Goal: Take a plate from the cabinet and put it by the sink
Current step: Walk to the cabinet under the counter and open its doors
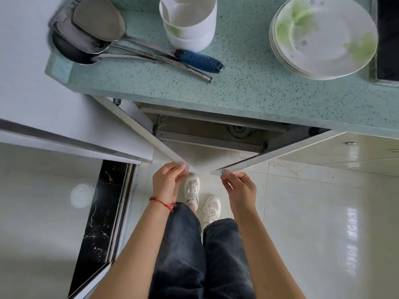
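I look straight down at a base cabinet under a green speckled counter. Its two white doors stand partly open, meeting in a V. My left hand pinches the handle at the edge of the left door. My right hand pinches the handle of the right door. Between the doors a dark opening shows a metal rail; no plate is visible inside. A stack of white plates with green leaf print rests on the counter at the upper right.
Stacked white bowls and metal spatulas and ladles, one with a blue-wrapped handle, lie on the counter. A dark stove edge is at the far right. A white appliance stands at the left. My feet are on a glossy tiled floor.
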`<state>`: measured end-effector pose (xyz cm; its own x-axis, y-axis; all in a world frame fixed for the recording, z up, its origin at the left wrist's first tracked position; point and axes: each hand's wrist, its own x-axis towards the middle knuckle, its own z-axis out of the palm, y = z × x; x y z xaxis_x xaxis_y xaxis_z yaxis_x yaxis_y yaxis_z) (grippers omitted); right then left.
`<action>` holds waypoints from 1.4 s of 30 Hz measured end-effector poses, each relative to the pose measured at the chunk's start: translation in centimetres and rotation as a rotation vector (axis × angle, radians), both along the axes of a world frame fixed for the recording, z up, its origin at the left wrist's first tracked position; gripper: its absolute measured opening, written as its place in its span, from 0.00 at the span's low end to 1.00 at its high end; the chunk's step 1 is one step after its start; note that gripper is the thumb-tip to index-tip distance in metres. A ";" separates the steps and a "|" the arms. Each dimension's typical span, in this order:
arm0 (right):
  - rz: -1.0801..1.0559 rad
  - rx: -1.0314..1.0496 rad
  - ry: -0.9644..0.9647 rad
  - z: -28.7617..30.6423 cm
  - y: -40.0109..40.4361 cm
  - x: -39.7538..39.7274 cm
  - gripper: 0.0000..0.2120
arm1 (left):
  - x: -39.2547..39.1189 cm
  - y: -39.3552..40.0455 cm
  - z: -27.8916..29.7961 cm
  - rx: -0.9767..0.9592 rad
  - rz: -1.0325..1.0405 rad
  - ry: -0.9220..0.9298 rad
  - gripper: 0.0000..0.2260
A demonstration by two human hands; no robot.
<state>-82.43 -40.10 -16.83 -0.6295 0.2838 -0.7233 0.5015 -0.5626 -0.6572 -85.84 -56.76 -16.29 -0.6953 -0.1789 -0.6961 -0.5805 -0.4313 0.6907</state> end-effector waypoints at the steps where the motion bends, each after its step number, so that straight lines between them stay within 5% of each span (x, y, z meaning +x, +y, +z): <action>1: 0.001 -0.001 -0.001 0.0 0.2 0.8 0.11 | 0.4 -0.4 0.0 -0.002 0.000 0.001 0.08; 21: -0.108 0.226 0.018 1.1 1.8 9.1 0.07 | 7.4 -8.7 0.4 -0.183 0.013 0.014 0.08; 29: -0.271 0.219 -0.004 2.3 3.4 12.7 0.08 | 10.0 -12.2 1.8 -0.328 0.043 -0.012 0.16; 32: -0.281 0.235 -0.017 2.8 4.7 14.2 0.08 | 10.7 -13.2 2.4 -0.381 0.069 -0.006 0.06; 42: -0.320 0.389 -0.147 3.4 9.3 18.2 0.11 | 11.7 -16.1 1.8 -0.641 0.020 -0.041 0.12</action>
<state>-64.19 -30.78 -13.42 -0.3671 0.7107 -0.6001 0.4472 -0.4308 -0.7838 -74.16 -72.83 -14.46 -0.6625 -0.5814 -0.4723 -0.6078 0.0488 0.7926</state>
